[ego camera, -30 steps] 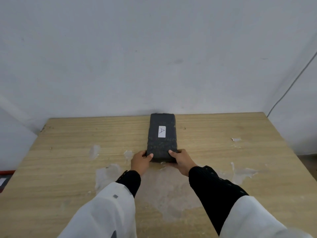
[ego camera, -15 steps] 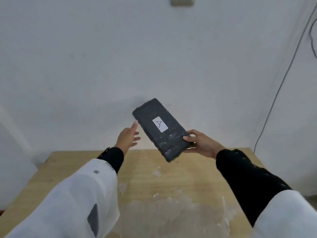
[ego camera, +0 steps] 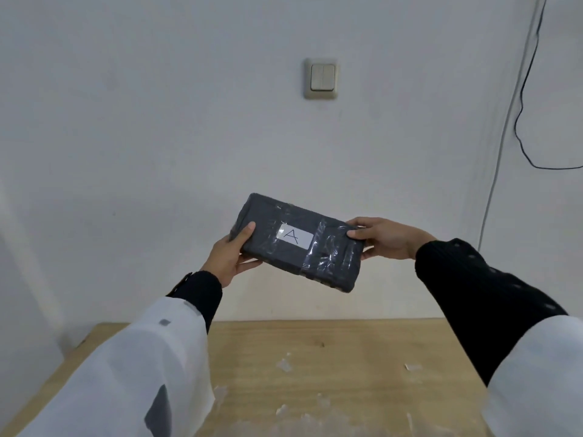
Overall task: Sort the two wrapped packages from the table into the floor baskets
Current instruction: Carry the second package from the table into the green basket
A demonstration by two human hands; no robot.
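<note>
the dark wrapped package [ego camera: 298,244] is up in the air between both hands, well above the wooden table [ego camera: 347,357] and tilted so its right end sits lower than its left. the left hand [ego camera: 228,257] is closed around the left end, thumb laid on the top face and fingers curled underneath. the right hand [ego camera: 383,238] grips the right end where the clear tape is thickest, thumb on top and the other fingers under or behind it. a white label [ego camera: 295,236] marked with the letter a faces the camera, midway between the two thumbs, so it looks as if the person is reading it to decide which basket it belongs in. no floor basket shows anywhere in this view, and no second package is visible on the part of the table below the hands, which carries only scraps of torn tape or residue. so the sorting of this package seems only begun: it is lifted and not yet dropped anywhere. whether the other package is already sorted cannot be told from here.
</note>
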